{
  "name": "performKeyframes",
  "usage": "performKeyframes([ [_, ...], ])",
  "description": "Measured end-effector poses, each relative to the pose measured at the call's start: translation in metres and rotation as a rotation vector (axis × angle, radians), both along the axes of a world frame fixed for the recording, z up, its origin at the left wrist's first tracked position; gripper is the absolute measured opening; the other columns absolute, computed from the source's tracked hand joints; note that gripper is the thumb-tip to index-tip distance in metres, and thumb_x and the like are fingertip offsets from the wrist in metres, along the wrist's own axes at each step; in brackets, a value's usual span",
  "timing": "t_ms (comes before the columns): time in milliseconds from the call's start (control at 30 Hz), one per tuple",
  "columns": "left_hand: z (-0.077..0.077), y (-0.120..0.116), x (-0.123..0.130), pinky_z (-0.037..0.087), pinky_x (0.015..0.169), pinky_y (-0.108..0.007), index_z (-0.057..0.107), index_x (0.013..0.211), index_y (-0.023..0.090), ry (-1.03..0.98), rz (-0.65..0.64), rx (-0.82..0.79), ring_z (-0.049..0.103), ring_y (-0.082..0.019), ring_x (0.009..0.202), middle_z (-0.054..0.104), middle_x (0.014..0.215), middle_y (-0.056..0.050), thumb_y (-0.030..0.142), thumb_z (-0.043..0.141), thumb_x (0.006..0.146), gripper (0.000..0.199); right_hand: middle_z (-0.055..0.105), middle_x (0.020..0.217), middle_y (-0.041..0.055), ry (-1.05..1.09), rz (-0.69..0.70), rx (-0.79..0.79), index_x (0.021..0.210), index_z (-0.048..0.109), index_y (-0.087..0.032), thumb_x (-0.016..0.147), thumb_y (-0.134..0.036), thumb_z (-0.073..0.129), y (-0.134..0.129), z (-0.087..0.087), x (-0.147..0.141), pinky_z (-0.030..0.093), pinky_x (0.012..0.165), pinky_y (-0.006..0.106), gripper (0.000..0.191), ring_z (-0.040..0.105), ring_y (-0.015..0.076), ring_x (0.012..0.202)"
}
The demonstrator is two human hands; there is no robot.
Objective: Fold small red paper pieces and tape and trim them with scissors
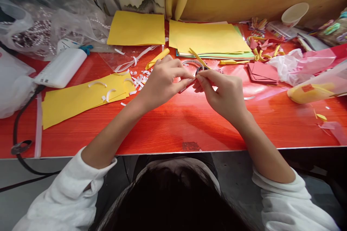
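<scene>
Both hands meet above the middle of the red table (pixel 162 130), their fingertips almost touching. My left hand (pixel 166 77) is closed in a pinch on a small dark red paper piece (pixel 186 87), partly hidden under the fingers. Thumb and index finger of my right hand (pixel 226 92) are pinched together too; what lies between them is too small to make out. Just behind the fingertips a thin white strip (pixel 193 62) curves beside a dark ring (pixel 200 69). A narrow yellow strip (pixel 199 59) slants there. Left of my left hand lies a rolled yellow paper (pixel 157 59).
Yellow sheets (pixel 135 29) and a paper stack (pixel 208 38) lie at the back. Yellow strips (pixel 81 97) and white scraps (pixel 139 81) are at left, near a white power bank-like box (pixel 61 66). Red paper squares (pixel 262 72), a wrapped yellow item (pixel 311 90) and a cup (pixel 295 13) stand right.
</scene>
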State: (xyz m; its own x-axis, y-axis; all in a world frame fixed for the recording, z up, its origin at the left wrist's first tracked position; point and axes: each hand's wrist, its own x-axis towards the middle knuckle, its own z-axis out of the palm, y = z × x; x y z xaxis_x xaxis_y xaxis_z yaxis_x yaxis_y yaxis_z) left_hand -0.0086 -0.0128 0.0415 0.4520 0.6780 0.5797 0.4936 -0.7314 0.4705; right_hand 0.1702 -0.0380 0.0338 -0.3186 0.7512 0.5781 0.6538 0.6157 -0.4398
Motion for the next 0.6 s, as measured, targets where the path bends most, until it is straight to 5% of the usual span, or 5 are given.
performKeyframes([
  [600, -0.0003, -0.0012, 0.0006, 0.044, 0.082, -0.043, 0.068, 0.076, 0.025, 0.006, 0.008, 0.003, 0.054, -0.019, 0.085, 0.063, 0.076, -0.001, 0.030, 0.057, 0.083, 0.013, 0.067, 0.070, 0.0020, -0.014, -0.005, 0.006, 0.086, 0.058, -0.020, 0.093, -0.024, 0.041, 0.0000, -0.0003, -0.0004, 0.049, 0.058, 0.026, 0.018, 0.064, 0.0138, 0.063],
])
